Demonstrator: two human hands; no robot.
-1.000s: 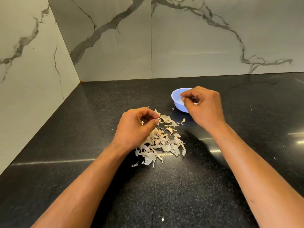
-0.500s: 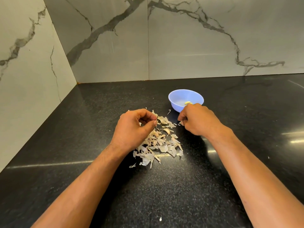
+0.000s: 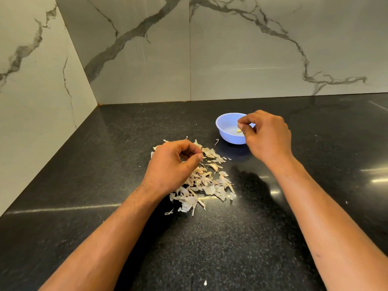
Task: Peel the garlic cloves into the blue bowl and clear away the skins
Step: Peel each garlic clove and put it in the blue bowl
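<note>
Over the blue bowl (image 3: pixel 225 134), our right hand (image 3: pixel 267 137) had returned, fingertips pinched together above 1 clove (image 3: pixel 239 130); our left hand (image 3: pixel 174 166) pinched something unclear over the skins (image 3: pixel 206 185).

Kitchen: black granite counter (image 3: pixel 273 238), marble backsplash (image 3: pixel 252 59)

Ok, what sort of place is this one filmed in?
Most likely a home kitchen: a dark speckled stone countertop set in a corner of marble-look wall tiles, with garlic skins and a blue bowl on it.
</note>
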